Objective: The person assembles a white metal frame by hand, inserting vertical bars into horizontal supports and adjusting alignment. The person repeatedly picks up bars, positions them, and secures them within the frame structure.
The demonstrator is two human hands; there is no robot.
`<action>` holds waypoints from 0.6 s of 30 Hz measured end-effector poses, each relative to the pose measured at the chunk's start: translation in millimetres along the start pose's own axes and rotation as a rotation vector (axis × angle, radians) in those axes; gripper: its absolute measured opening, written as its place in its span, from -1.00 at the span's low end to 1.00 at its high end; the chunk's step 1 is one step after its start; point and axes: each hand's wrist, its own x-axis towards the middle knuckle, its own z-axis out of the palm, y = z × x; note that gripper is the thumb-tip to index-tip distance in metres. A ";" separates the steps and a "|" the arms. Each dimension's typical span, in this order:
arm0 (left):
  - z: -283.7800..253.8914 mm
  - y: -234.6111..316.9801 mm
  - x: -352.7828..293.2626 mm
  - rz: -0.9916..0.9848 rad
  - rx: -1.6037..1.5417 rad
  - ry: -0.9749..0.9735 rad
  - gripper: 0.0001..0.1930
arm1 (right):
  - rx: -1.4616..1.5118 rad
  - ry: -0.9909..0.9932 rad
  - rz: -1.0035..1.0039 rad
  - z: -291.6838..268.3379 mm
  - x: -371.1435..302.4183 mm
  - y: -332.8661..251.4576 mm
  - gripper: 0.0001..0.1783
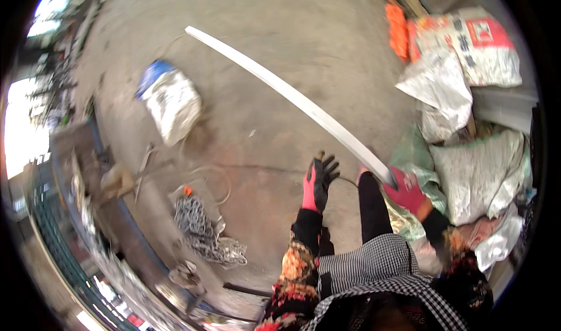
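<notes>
A long white bar [292, 96], square-edged and straight apart from the lens bend, slants from the far left down to my right side. My right hand [407, 192], in a pink and black work glove, is closed around its near end. In a matching glove, my left hand [319, 182] is held up beside my leg with its fingers spread and nothing in them. The bar passes to the right of that hand, apart from it. Beneath the bar is the concrete floor; whether its far end rests there I cannot tell.
Full sacks [479, 167] and a silvery white bag [438, 85] are piled along the right, near an orange bundle [397, 32]. On the left lie a blue and white sack [172, 103], a heap of grey chain [201, 226] and a metal rack [125, 231].
</notes>
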 end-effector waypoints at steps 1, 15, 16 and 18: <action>5.3 38.8 -18.5 0.113 -0.065 0.002 -0.30 | 0.113 0.023 -0.001 -25.9 -17.8 -40.8 -0.40; -109.6 192.3 -463.3 0.919 -0.497 0.297 -0.76 | 0.346 -0.339 -0.355 -50.1 -195.8 -371.4 -0.46; -121.2 163.1 -468.7 0.958 -0.553 0.292 -0.75 | 0.417 -0.402 -0.425 -60.6 -196.9 -417.0 -0.47; -137.1 118.4 -509.3 1.057 -0.497 0.337 -0.76 | 1.121 -0.895 -0.183 -58.8 -205.3 -486.2 -0.56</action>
